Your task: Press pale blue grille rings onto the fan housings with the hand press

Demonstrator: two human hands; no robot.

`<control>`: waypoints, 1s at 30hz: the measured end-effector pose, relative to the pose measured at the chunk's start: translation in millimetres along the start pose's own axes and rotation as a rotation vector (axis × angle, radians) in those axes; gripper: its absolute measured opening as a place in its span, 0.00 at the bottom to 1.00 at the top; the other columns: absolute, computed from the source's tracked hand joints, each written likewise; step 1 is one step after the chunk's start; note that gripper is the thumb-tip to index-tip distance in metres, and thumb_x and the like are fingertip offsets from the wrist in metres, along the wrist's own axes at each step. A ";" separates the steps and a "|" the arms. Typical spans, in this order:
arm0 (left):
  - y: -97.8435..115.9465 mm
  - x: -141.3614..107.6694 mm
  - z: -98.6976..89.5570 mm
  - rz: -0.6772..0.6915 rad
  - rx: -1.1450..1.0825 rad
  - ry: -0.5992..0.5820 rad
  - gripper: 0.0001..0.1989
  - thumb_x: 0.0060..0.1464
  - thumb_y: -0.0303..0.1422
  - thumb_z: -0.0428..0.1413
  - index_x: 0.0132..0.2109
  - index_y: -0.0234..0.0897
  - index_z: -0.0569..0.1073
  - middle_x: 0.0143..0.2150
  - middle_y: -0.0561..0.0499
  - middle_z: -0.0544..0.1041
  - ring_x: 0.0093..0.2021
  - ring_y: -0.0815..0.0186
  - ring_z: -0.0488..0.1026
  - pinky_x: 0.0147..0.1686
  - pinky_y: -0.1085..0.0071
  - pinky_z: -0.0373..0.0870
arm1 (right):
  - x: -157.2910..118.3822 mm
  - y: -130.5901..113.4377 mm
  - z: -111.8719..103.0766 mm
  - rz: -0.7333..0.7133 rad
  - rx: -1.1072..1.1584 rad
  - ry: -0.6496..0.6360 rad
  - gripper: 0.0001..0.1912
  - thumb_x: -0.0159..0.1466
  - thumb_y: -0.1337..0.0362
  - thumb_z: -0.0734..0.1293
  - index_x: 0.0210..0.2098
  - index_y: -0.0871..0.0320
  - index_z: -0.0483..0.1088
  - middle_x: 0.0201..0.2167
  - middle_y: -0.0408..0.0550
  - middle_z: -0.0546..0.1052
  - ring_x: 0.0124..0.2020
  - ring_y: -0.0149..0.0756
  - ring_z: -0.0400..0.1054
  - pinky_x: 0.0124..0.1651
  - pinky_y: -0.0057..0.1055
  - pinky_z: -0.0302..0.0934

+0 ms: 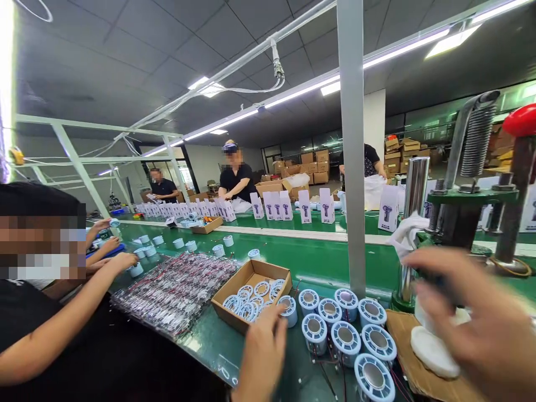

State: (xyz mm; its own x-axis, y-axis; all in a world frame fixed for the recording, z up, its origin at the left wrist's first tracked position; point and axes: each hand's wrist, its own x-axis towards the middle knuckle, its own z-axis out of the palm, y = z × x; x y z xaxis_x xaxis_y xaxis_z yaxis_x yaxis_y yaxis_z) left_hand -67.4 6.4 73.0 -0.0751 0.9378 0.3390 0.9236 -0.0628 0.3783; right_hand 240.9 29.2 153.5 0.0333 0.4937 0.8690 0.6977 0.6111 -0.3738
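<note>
My left hand (263,349) is at the near corner of a cardboard box (224,319) of light-blue slotted rings (247,304). Its fingertips are beside a blue round fan housing (288,311), with thumb and forefinger apart; contact is unclear. Motion blurs my right hand (481,318), its thumb and fingers apart in front of a hand press (456,229). A dark shape shows in that gap, and I cannot tell whether it is part of the press. Between the hands stand several blue housings (345,336) with metal discs on top and thin wires trailing out.
White round pads (435,350) lie on a cardboard sheet (402,335) below the press. A white cloth (408,234) hangs at its post. Many wired parts (180,290) cover the bench at left, beside a co-worker's arm (67,312). A grey upright (352,167) rises ahead; printed boxes (305,207) stand beyond.
</note>
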 end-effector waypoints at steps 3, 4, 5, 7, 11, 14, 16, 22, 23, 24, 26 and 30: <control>-26.0 63.6 -41.6 -0.027 0.116 -0.070 0.15 0.65 0.37 0.51 0.55 0.36 0.70 0.53 0.44 0.74 0.51 0.59 0.73 0.52 0.55 0.72 | -52.0 -47.0 82.9 -0.108 0.070 -0.505 0.15 0.65 0.69 0.58 0.47 0.51 0.71 0.46 0.47 0.74 0.46 0.35 0.70 0.48 0.32 0.66; -31.6 80.8 -46.1 -0.021 0.142 -0.108 0.17 0.63 0.39 0.54 0.55 0.36 0.70 0.54 0.45 0.73 0.51 0.58 0.73 0.50 0.55 0.73 | -60.7 -58.5 109.8 -0.095 0.030 -0.651 0.18 0.64 0.70 0.59 0.50 0.50 0.71 0.48 0.46 0.73 0.48 0.36 0.70 0.51 0.32 0.65; -36.5 94.7 -47.0 -0.017 0.171 -0.150 0.18 0.61 0.40 0.56 0.55 0.36 0.70 0.54 0.46 0.73 0.50 0.57 0.73 0.49 0.55 0.74 | -66.1 -67.7 134.6 -0.067 -0.020 -0.753 0.20 0.63 0.71 0.60 0.53 0.48 0.70 0.51 0.47 0.72 0.51 0.38 0.68 0.55 0.35 0.63; -46.0 113.1 -41.7 -0.021 0.233 -0.230 0.18 0.61 0.40 0.57 0.54 0.36 0.70 0.54 0.46 0.73 0.50 0.58 0.74 0.47 0.57 0.75 | -71.2 -79.6 174.9 -0.049 -0.105 -0.830 0.24 0.62 0.70 0.65 0.57 0.50 0.68 0.55 0.53 0.70 0.56 0.46 0.65 0.60 0.43 0.59; -72.4 126.8 -23.6 -0.058 0.332 -0.355 0.16 0.61 0.38 0.57 0.54 0.36 0.70 0.52 0.45 0.74 0.48 0.61 0.74 0.47 0.58 0.75 | -81.4 -84.2 218.2 -0.062 -0.193 -0.830 0.24 0.61 0.72 0.66 0.57 0.61 0.69 0.53 0.63 0.71 0.57 0.59 0.64 0.61 0.56 0.53; -92.0 129.2 -10.8 -0.075 0.369 -0.403 0.16 0.61 0.38 0.57 0.53 0.35 0.71 0.53 0.45 0.74 0.49 0.60 0.74 0.48 0.56 0.74 | -93.2 -79.2 228.4 -0.111 -0.222 -0.814 0.25 0.63 0.75 0.60 0.59 0.59 0.68 0.51 0.60 0.73 0.58 0.56 0.63 0.64 0.58 0.46; -100.5 130.1 -4.2 -0.071 0.371 -0.418 0.16 0.61 0.38 0.57 0.52 0.35 0.71 0.53 0.45 0.74 0.50 0.59 0.74 0.50 0.55 0.74 | -99.1 -76.3 230.6 -0.150 -0.226 -0.800 0.25 0.64 0.75 0.60 0.59 0.58 0.67 0.53 0.58 0.72 0.61 0.55 0.60 0.66 0.59 0.42; -90.5 133.5 -9.7 -0.034 0.249 -0.250 0.13 0.60 0.37 0.58 0.49 0.34 0.73 0.49 0.46 0.76 0.47 0.61 0.75 0.49 0.57 0.74 | -101.6 -78.2 229.0 -0.234 -0.197 -0.751 0.25 0.61 0.74 0.64 0.58 0.58 0.68 0.49 0.57 0.74 0.56 0.53 0.65 0.65 0.61 0.44; -82.9 131.3 -15.5 -0.024 0.215 -0.182 0.12 0.61 0.37 0.57 0.47 0.34 0.74 0.48 0.47 0.76 0.47 0.61 0.75 0.49 0.57 0.74 | -101.3 -78.9 227.0 -0.242 -0.185 -0.742 0.26 0.60 0.74 0.64 0.58 0.56 0.68 0.47 0.56 0.74 0.55 0.52 0.66 0.64 0.61 0.46; -73.8 126.6 -22.5 -0.012 0.178 -0.105 0.11 0.61 0.36 0.57 0.46 0.34 0.74 0.47 0.47 0.77 0.47 0.62 0.75 0.50 0.56 0.73 | -101.3 -79.1 224.6 -0.248 -0.176 -0.733 0.27 0.59 0.74 0.64 0.58 0.55 0.68 0.47 0.56 0.73 0.54 0.52 0.66 0.64 0.61 0.47; -53.6 107.8 -37.7 0.018 0.095 0.058 0.07 0.62 0.32 0.55 0.43 0.34 0.75 0.45 0.48 0.77 0.48 0.63 0.74 0.51 0.58 0.71 | -102.3 -76.9 219.8 -0.251 -0.139 -0.698 0.28 0.59 0.74 0.64 0.58 0.52 0.67 0.47 0.55 0.72 0.53 0.50 0.67 0.63 0.59 0.50; -23.9 33.3 -49.2 0.060 -0.053 0.308 0.11 0.60 0.22 0.50 0.42 0.38 0.76 0.43 0.51 0.77 0.46 0.67 0.74 0.48 0.71 0.71 | -106.8 -62.8 215.2 -0.298 0.101 -0.588 0.28 0.59 0.72 0.64 0.58 0.48 0.66 0.50 0.53 0.68 0.52 0.46 0.66 0.60 0.55 0.58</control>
State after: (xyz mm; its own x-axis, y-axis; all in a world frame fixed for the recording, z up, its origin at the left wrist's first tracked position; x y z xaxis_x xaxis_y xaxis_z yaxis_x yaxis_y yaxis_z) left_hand -110.5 22.4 117.7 -0.1392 0.7850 0.6036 0.9094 -0.1400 0.3917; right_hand 39.6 71.3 14.4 -0.5664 0.5323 0.6292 0.5453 0.8144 -0.1982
